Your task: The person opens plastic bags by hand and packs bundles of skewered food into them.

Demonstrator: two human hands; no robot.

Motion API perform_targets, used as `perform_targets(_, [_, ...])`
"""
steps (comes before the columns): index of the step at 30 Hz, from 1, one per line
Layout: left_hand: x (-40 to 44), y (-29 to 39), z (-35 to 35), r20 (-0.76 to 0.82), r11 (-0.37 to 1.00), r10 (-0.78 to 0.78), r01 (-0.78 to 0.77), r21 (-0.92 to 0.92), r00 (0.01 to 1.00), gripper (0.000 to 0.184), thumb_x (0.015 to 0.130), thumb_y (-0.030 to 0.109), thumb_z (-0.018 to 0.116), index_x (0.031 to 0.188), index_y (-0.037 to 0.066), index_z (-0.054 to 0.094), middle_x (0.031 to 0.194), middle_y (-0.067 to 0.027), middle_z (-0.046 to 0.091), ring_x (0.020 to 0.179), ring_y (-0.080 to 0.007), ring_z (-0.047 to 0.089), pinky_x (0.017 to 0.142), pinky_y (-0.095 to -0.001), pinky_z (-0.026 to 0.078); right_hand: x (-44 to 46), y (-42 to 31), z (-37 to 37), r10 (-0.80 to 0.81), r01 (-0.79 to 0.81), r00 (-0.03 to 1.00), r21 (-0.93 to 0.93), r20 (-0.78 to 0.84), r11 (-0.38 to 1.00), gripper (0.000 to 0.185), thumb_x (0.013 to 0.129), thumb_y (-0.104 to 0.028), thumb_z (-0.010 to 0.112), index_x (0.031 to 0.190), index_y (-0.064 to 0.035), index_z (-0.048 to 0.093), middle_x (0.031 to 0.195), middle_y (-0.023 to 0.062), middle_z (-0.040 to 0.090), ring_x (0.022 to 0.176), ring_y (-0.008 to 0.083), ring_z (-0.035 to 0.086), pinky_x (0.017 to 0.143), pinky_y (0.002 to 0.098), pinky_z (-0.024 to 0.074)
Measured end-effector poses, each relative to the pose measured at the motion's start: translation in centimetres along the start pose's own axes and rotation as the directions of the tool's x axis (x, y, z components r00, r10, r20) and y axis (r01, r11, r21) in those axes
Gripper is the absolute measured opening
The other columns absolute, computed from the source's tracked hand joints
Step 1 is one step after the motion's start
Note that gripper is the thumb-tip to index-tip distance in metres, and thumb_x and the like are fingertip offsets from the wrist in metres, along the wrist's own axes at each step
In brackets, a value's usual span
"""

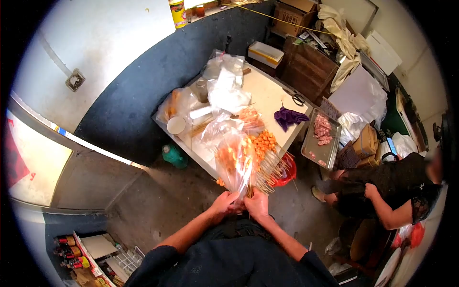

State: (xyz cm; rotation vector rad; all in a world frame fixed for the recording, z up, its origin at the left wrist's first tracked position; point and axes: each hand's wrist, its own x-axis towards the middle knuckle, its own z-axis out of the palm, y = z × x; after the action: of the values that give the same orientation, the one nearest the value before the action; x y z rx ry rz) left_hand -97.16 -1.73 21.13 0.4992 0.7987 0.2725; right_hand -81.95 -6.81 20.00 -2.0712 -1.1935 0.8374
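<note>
Close to my body, at the table's near edge, my left hand is closed on the gathered edge of a clear plastic bag. Orange skewered pieces show through the film. My right hand grips a bundle of skewer sticks that runs into the bag's mouth. Beside the bag lies a pile of orange meat skewers, their bare sticks pointing toward me. Further back is a heap of paler skewers, partly covered by plastic.
On the table are a purple cloth, scissors, a white cup and plastic bags. A metal tray of raw meat stands at right, above a red basin. Another person sits at right. A green bottle stands left.
</note>
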Motion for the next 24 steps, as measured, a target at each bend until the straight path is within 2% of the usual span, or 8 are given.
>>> perform_targets(4, [4.0, -0.1, 1.1, 0.025, 0.994, 0.109, -0.109, 0.012, 0.994, 0.029, 0.091, 0.029, 0.058, 0.100, 0.002, 0.058, 0.084, -0.0033, 0.060, 0.081, -0.0131, 0.060, 0.066, -0.0277, 0.048, -0.2, -1.9, 0.6, -0.217, 0.212, 0.973, -0.074, -0.073, 0.975, 0.028, 0.075, -0.026, 0.065, 0.090, -0.0023, 0.059, 0.070, 0.0225, 0.062, 0.063, 0.0405, 0.061, 0.057, 0.0477, 0.0492])
perform_targets(8, [4.2, 2.1, 2.5, -0.270, 0.922, 0.343, -0.378, -0.090, 0.900, 0.029, 0.075, 0.011, 0.072, 0.099, -0.004, 0.062, 0.091, -0.0066, 0.065, 0.079, -0.0146, 0.060, 0.071, -0.0293, 0.048, 1.1, -2.1, 1.6, -0.280, 0.264, 0.954, -0.140, -0.107, 0.954, 0.028, 0.078, -0.025, 0.065, 0.090, -0.0019, 0.058, 0.064, 0.0218, 0.060, 0.059, 0.0419, 0.060, 0.054, 0.0482, 0.0490])
perform_targets(12, [1.0, 4.2, 2.6, -0.132, 0.888, 0.451, -0.429, 0.165, 0.883, 0.018, 0.075, 0.006, 0.067, 0.090, -0.004, 0.066, 0.085, -0.0069, 0.067, 0.078, -0.0141, 0.061, 0.070, -0.0285, 0.048, 0.4, -3.1, 2.2, -0.288, 0.247, 0.953, 0.303, 0.098, 0.920, 0.044, 0.074, -0.019, 0.071, 0.105, 0.0072, 0.055, 0.086, 0.0202, 0.065, 0.082, 0.0279, 0.065, 0.072, 0.0384, 0.0510])
perform_targets(14, [0.2, 3.3, 0.3, 0.007, 0.865, 0.396, -0.375, 0.334, 0.918, 0.021, 0.075, 0.003, 0.063, 0.095, -0.005, 0.066, 0.088, -0.0081, 0.068, 0.083, -0.0158, 0.063, 0.075, -0.0294, 0.050, -0.4, -3.5, 0.4, -0.271, 0.092, 0.907, 0.476, 0.322, 0.875, 0.050, 0.073, -0.017, 0.072, 0.114, 0.0053, 0.054, 0.104, 0.0136, 0.062, 0.098, 0.0184, 0.058, 0.085, 0.0333, 0.0472])
perform_targets(16, [-0.9, 1.6, -0.2, 0.030, 0.889, 0.428, -0.427, 0.165, 0.903, 0.026, 0.075, 0.002, 0.061, 0.100, -0.005, 0.064, 0.093, -0.0104, 0.068, 0.087, -0.0181, 0.064, 0.080, -0.0316, 0.050, -1.0, -3.2, -1.6, -0.302, -0.028, 0.674, 0.432, 0.674, 0.902, 0.052, 0.075, -0.016, 0.073, 0.119, 0.0029, 0.053, 0.110, 0.0102, 0.060, 0.102, 0.0166, 0.055, 0.090, 0.0323, 0.0449])
perform_targets(18, [-1.8, 0.9, -0.6, 0.079, 0.917, 0.375, -0.382, 0.115, 0.924, 0.028, 0.077, 0.007, 0.062, 0.102, -0.005, 0.063, 0.098, -0.0149, 0.068, 0.091, -0.0231, 0.064, 0.084, -0.0359, 0.051, -1.6, -2.4, -3.7, -0.270, -0.068, 0.578, 0.374, 0.770, 0.925, 0.047, 0.080, -0.017, 0.070, 0.119, 0.0032, 0.055, 0.112, 0.0091, 0.061, 0.103, 0.0154, 0.054, 0.091, 0.0315, 0.0442])
perform_targets(21, [-3.7, 1.4, 0.0, 0.043, 0.951, 0.248, -0.251, 0.179, 0.968, 0.019, 0.079, 0.010, 0.061, 0.094, -0.003, 0.064, 0.090, -0.0125, 0.068, 0.087, -0.0237, 0.064, 0.084, -0.0365, 0.051, -2.2, -0.2, -5.8, -0.143, -0.369, 0.610, 0.439, 0.780, 0.819, 0.034, 0.083, -0.015, 0.066, 0.112, 0.0023, 0.061, 0.106, 0.0078, 0.065, 0.100, 0.0134, 0.057, 0.092, 0.0295, 0.0439])
perform_targets(24, [-4.2, 0.8, 0.3, 0.147, 0.977, 0.215, -0.214, -0.020, 0.966, 0.009, 0.083, 0.011, 0.058, 0.078, 0.003, 0.058, 0.072, -0.0058, 0.058, 0.075, -0.0216, 0.060, 0.083, -0.0421, 0.051, -1.9, 1.0, -6.5, -0.049, -0.445, 0.693, 0.480, 0.719, 0.756, 0.025, 0.083, -0.013, 0.067, 0.102, 0.0030, 0.066, 0.096, 0.0095, 0.068, 0.088, 0.0147, 0.063, 0.082, 0.0284, 0.0488])
